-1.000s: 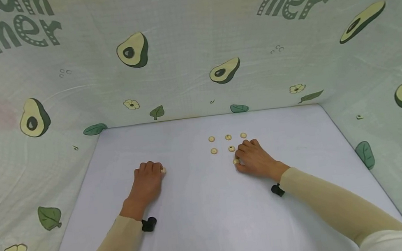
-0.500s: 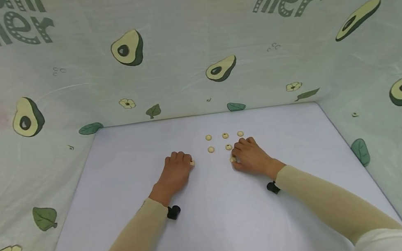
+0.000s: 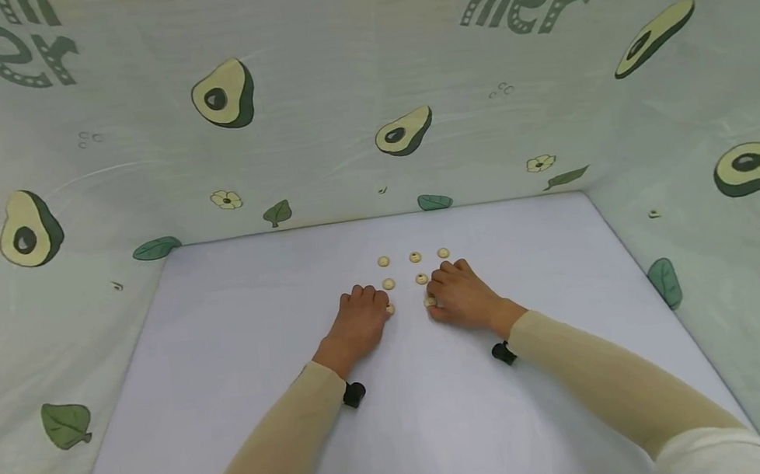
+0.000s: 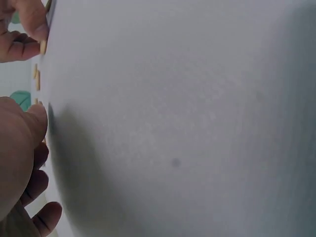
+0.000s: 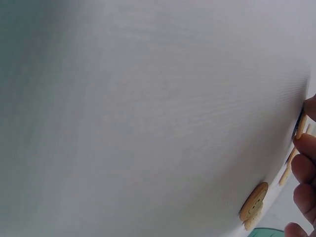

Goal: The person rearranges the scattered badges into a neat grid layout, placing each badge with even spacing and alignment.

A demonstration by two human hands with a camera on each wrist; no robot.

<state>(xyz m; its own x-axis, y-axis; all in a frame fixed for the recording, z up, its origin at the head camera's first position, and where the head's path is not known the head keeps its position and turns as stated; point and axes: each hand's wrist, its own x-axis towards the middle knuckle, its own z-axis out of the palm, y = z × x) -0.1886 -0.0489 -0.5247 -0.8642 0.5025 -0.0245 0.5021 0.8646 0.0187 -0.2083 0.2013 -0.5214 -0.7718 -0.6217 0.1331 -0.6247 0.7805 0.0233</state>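
Observation:
Between its thumb and fingertips my left hand point(image 3: 361, 320) pinches a small round tan wooden disc point(image 3: 390, 309) low at the table. A matching disc point(image 3: 430, 302) is pinched by my right hand point(image 3: 464, 298), a short gap to the right. Beyond the hands, more discs lie in rows: a far row with a left disc point(image 3: 384, 261), a middle one point(image 3: 414, 257) and a right one point(image 3: 443, 253), and a nearer row including this disc point(image 3: 388, 284) and another point(image 3: 421, 279). In the right wrist view, one lying disc point(image 5: 254, 201) carries dark marks on its face.
The white tabletop point(image 3: 271, 273) reaches back to a hanging cloth point(image 3: 322, 103) printed with avocados and leaves, which also borders both sides. Black wrist cameras sit under the left wrist point(image 3: 353, 394) and right wrist point(image 3: 503, 353).
My left hand has moved right across the table with its disc, coming close to the right hand. The right hand keeps its pinch and its place beside the rows; the head view shifts slightly.

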